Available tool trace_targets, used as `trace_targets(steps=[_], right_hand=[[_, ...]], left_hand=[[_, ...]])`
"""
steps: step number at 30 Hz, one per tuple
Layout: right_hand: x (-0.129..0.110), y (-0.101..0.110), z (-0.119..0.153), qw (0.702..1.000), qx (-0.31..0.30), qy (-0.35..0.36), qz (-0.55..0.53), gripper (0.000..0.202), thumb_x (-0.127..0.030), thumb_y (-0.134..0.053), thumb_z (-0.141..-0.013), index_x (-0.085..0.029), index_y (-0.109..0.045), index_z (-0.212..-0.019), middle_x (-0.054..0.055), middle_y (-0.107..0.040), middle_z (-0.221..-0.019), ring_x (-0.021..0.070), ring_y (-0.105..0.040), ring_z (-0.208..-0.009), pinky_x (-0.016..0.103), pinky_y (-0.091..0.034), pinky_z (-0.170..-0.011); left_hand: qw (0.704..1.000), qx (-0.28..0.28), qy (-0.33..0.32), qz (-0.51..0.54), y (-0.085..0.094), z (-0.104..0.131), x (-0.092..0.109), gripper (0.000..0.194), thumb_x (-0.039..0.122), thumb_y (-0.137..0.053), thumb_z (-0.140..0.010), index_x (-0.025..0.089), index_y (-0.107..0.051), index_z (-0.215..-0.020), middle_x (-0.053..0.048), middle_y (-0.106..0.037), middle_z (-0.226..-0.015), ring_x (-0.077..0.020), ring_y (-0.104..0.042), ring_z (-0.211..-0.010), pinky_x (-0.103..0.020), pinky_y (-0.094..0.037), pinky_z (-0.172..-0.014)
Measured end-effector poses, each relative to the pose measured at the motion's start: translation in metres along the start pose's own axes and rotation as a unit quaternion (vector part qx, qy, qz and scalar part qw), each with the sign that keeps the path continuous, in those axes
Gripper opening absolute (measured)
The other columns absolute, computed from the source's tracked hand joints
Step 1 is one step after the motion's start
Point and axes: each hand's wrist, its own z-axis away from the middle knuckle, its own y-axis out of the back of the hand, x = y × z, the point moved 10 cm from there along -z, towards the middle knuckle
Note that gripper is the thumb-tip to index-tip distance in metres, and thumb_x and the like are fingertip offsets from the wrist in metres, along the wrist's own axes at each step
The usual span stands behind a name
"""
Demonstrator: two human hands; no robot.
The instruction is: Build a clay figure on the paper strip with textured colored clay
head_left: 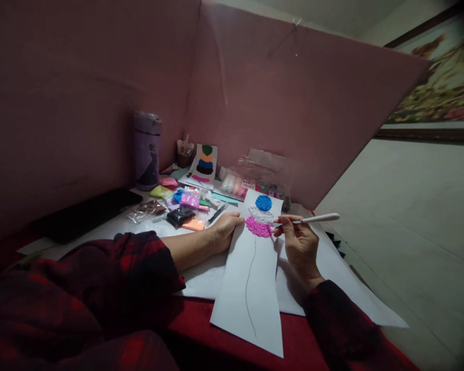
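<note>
My left hand [225, 230] grips the left edge of a long white paper strip [243, 283], thumb on top. Textured clay covers the strip's upper part: a blue round patch [263, 203], a white band [260, 215] below it and a magenta band [258, 226] under that. A thin drawn line runs down from the magenta clay. My right hand [300, 245] pinches a white-handled modelling tool [320, 218]. Its tip points left, at the right side of the white and magenta bands; I cannot tell if it touches them.
Several clay packets [189, 200] lie left of the strip. Behind them stand a purple bottle [147, 150], a card with coloured bands [204, 167] and a clear bag [251, 178] of clay. A black flat object [88, 214] lies at left. Pink panels [278, 103] rise behind.
</note>
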Motion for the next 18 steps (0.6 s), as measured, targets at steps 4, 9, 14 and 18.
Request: trace_targets(steps=[4, 9, 14, 18], right_hand=[[-0.0008, -0.0007, 0.0009, 1.0, -0.005, 0.0, 0.01, 0.02, -0.035, -0.06, -0.087, -0.016, -0.063, -0.083, 0.002, -0.064, -0.064, 0.0143, -0.062, -0.052, 0.03, -0.052, -0.053], [0.0029, 0.0013, 0.0003, 1.0, 0.002, 0.001, 0.022, 0.021, -0.035, -0.059, -0.088, -0.015, -0.064, -0.084, 0.001, -0.063, -0.06, 0.015, -0.061, -0.052, 0.03, -0.051, -0.053], [0.0055, 0.006, -0.0019, 0.999, 0.017, 0.003, 0.031, 0.02, -0.034, -0.06, -0.087, -0.015, -0.065, -0.082, 0.0, -0.063, -0.06, 0.0136, -0.06, -0.05, 0.029, -0.05, -0.053], [0.0026, 0.0074, -0.0012, 1.0, 0.021, 0.005, 0.02, 0.02, -0.034, -0.059, -0.088, -0.016, -0.065, -0.082, 0.001, -0.064, -0.063, 0.0132, -0.061, -0.052, 0.029, -0.051, -0.056]], left_hand=[[1.0, -0.002, 0.005, 0.001, -0.0013, 0.001, 0.0, 0.011, 0.004, -0.05, -0.071, 0.014, -0.052, -0.073, -0.002, -0.053, -0.052, -0.0145, -0.053, -0.05, -0.029, -0.044, -0.058], [1.0, -0.004, 0.008, 0.003, -0.0022, 0.0013, -0.0001, 0.01, 0.003, -0.051, -0.07, 0.014, -0.051, -0.072, -0.002, -0.054, -0.054, -0.0138, -0.053, -0.049, -0.028, -0.043, -0.057], [1.0, 0.0, 0.008, 0.003, 0.0004, -0.0012, -0.0018, 0.011, 0.004, -0.051, -0.068, 0.014, -0.052, -0.073, -0.001, -0.054, -0.053, -0.0144, -0.053, -0.048, -0.028, -0.045, -0.056], [1.0, -0.002, 0.008, 0.003, 0.0015, -0.0031, -0.0029, 0.013, 0.004, -0.051, -0.067, 0.013, -0.055, -0.076, -0.002, -0.056, -0.053, -0.0159, -0.055, -0.049, -0.029, -0.046, -0.056]])
